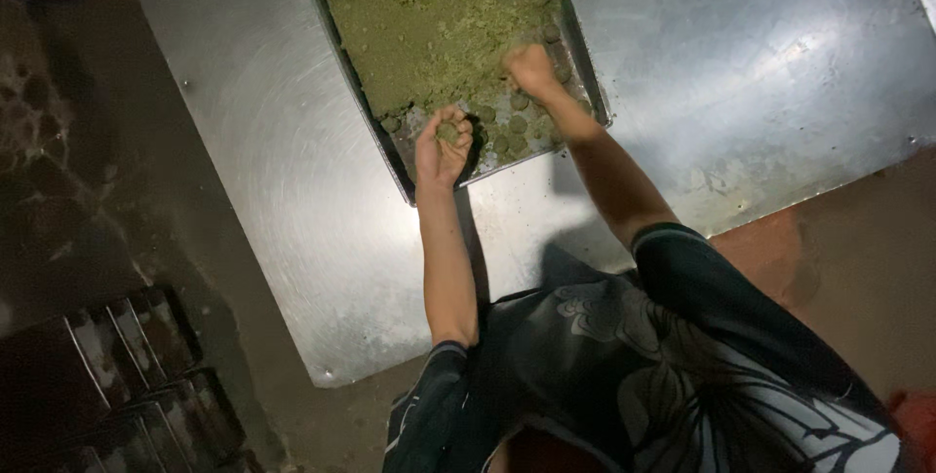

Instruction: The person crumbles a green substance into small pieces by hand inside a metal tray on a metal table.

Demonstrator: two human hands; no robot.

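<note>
A metal tray [395, 156] on a steel table [283, 200] holds a heap of olive-green crumbly dough [429, 15]. Several small round balls of it [517, 127] lie at the tray's near end. My left hand [442, 149] is over the tray's near edge, fingers curled around a small green ball [448, 130] of dough. My right hand [530, 68] is closed and presses into the edge of the heap, just beyond the balls; what it holds is hidden.
The table's near edge [322, 375] runs close to my body, with dark floor on the left. Dark metal trays or moulds [136, 366] are stacked on the floor at the lower left. Reddish floor [858, 268] lies at the right.
</note>
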